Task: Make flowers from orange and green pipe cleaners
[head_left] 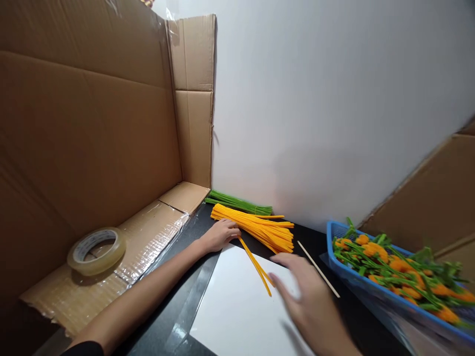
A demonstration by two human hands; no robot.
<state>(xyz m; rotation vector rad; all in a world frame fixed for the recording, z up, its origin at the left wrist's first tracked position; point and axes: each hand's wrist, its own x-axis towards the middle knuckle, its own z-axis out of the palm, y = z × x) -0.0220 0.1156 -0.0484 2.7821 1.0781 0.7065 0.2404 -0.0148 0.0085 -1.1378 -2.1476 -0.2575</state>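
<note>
My left hand is closed on the upper ends of a pair of orange pipe cleaners, at the near edge of a larger bundle of orange pipe cleaners. Their free ends spread slightly apart over a white sheet. My right hand, smeared by motion, hovers above the sheet with thumb and fingers apart. Its thumb tip is close to the free ends; whether it touches them I cannot tell. Beyond the orange bundle lies a bundle of green pipe cleaners.
A thin wooden stick lies right of the sheet. At the right stands a blue basket of orange and green fuzzy flowers. A roll of clear tape rests on cardboard at left. Cardboard walls and a white wall enclose the black table.
</note>
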